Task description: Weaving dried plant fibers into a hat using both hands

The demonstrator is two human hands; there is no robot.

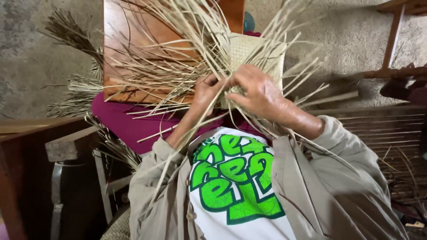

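Observation:
A pale woven straw piece (249,51) with many loose dry strips (178,58) fanning out sits in front of my chest. My left hand (205,91) pinches strips at the lower edge of the weave. My right hand (258,91) grips strips right beside it, fingers curled, the two hands touching. Long strands hang down over my forearms and white shirt with green print (235,178). The woven part rests against a wooden board (120,49).
A bundle of dry straw (75,89) lies on the floor at the left. Magenta cloth (120,120) covers my lap. Dark wooden furniture (26,169) stands at lower left, a slatted wooden bench (391,129) at right, chair legs (393,40) at upper right.

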